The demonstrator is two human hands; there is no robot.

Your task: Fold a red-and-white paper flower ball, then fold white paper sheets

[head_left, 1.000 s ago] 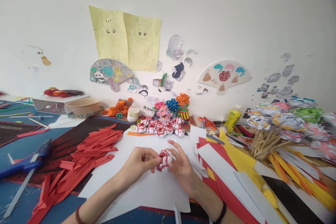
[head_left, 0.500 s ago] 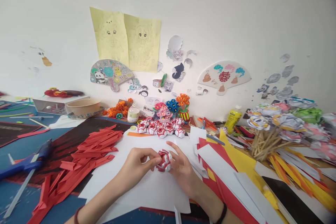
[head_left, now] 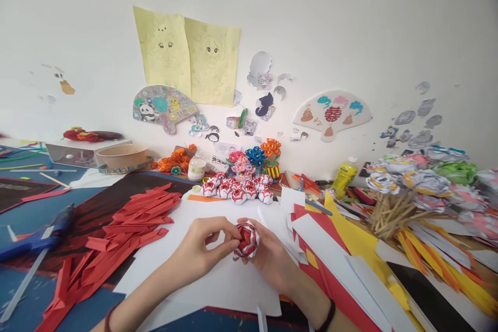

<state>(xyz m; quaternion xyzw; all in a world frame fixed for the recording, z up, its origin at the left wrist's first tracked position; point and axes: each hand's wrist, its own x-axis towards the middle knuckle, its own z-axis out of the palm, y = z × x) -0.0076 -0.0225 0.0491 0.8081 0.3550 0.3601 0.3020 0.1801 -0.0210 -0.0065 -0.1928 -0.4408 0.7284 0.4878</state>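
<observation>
The left hand (head_left: 204, 244) pinches the edge of a red and white paper flower (head_left: 248, 240) with finger and thumb – it comes in from 9 o'clock. The right hand (head_left: 274, 259) curls round the flower at 3 o'clock and holds it too. Both hands are over a big white sheet (head_left: 218, 290). Small red and white flowers (head_left: 238, 195) sit at 12 o'clock. Folded red strips (head_left: 132, 229) lie at 9 o'clock – and a blue glue gun (head_left: 60, 222) lies past them.
</observation>
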